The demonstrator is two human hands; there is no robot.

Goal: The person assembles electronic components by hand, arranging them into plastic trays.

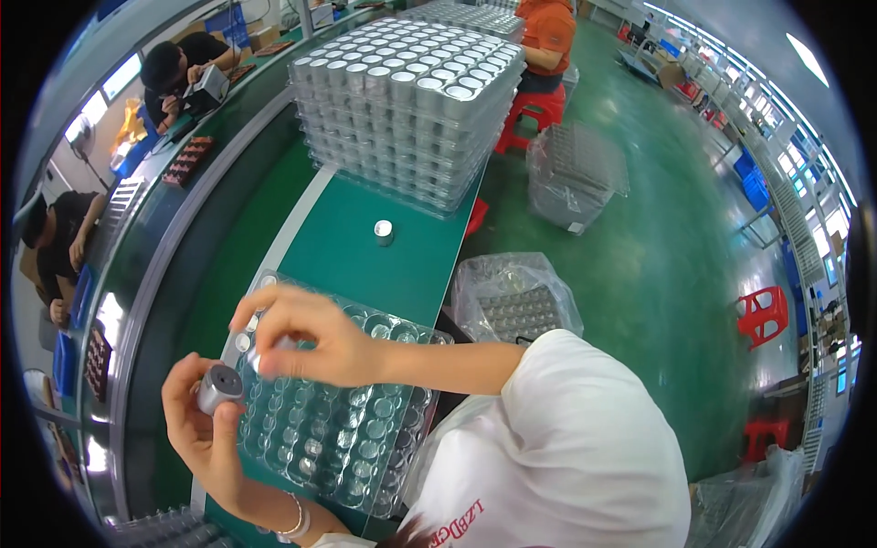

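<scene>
Grip: left hand [203,447] grasps a silver metal cylinder [217,395] by its side wall, thumb on the near side, fingers wrapped around the far side. Its dark grey end face, marked by small holes, tilts upward, uncovered. Cylinder is held off the surface, at the left edge of a clear plastic blister tray [320,411].

Right hand [315,338] is over the tray's upper left part, just beside the cylinder, fingers curled toward the thumb. A pale blur shows at the fingertips; cannot tell whether they hold a small part or nothing.

Second silver cylinder [384,235] stands upright on the green work surface [320,242], well apart from both hands. Beyond it, a tall stack of clear trays [402,142] bears rows of similar cylinders.

Handling notes (judgement): best to hold the side wall only, leaving the end face and its holes free of fingers. Left wrist should stay steady, with the right hand making the fine movements. Pressure firm but light, since smooth metal may slip. Working low over the tray would shorten any drop.
</scene>
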